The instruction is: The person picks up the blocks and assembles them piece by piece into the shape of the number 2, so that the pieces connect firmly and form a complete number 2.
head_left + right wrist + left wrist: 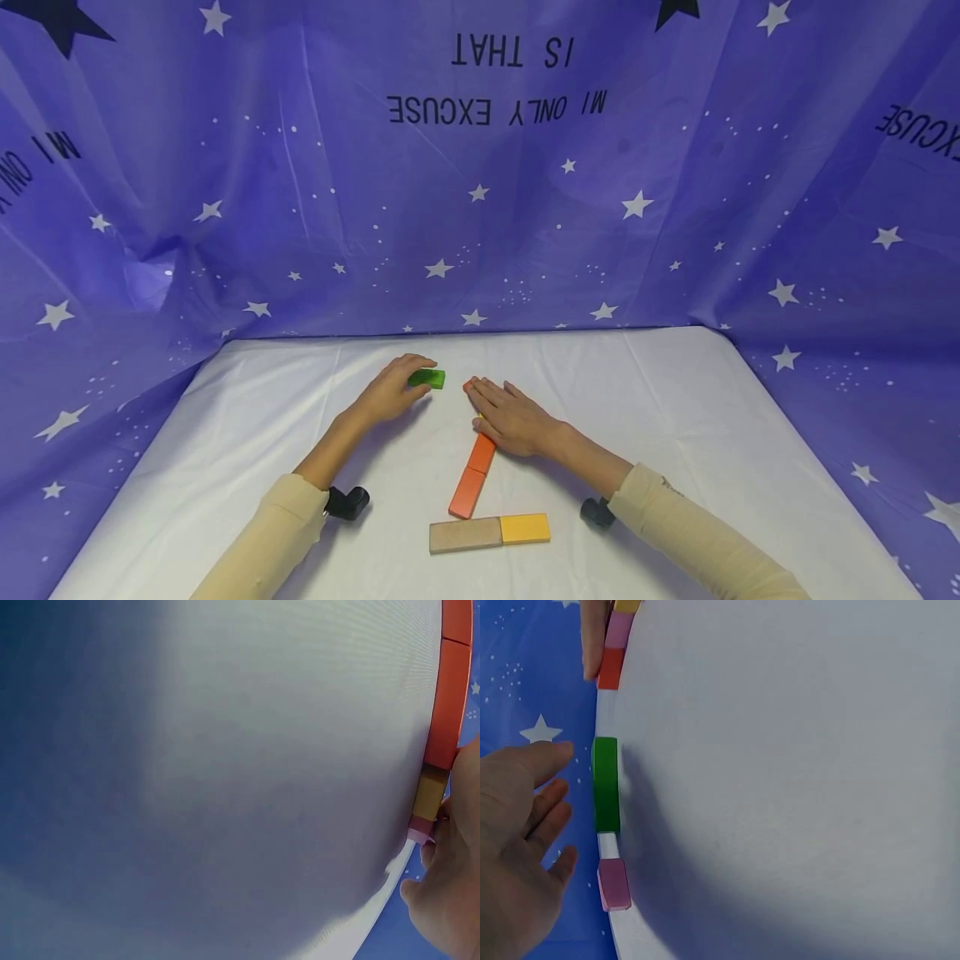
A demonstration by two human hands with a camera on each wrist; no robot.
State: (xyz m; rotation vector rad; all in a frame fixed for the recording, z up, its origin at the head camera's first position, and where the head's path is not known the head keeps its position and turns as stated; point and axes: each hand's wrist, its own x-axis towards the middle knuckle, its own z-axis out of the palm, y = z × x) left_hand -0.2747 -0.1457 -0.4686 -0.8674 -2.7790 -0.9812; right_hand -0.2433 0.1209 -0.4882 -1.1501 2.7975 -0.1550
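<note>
My left hand [392, 390] hovers around a green block [427, 378], fingers loosely bent. In the left wrist view a gap shows between its fingertips and the block, and a pink block [615, 885] lies nearer the wrist. My right hand [513, 417] lies with extended fingers over the far part of a slanting line of blocks. A small red block [610, 669] shows by its fingertips. Beyond the hand, two orange-red blocks [467, 492] continue the line end to end. Yellow-brown [430, 793] and pink [421, 829] blocks appear beside the fingers in the right wrist view.
Closer to me, a plain wooden block [465, 535] and a yellow block [525, 528] sit end to end, just below the line's near end. A white cloth [675, 400] covers the table. Behind it hangs a purple star-patterned curtain [525, 233].
</note>
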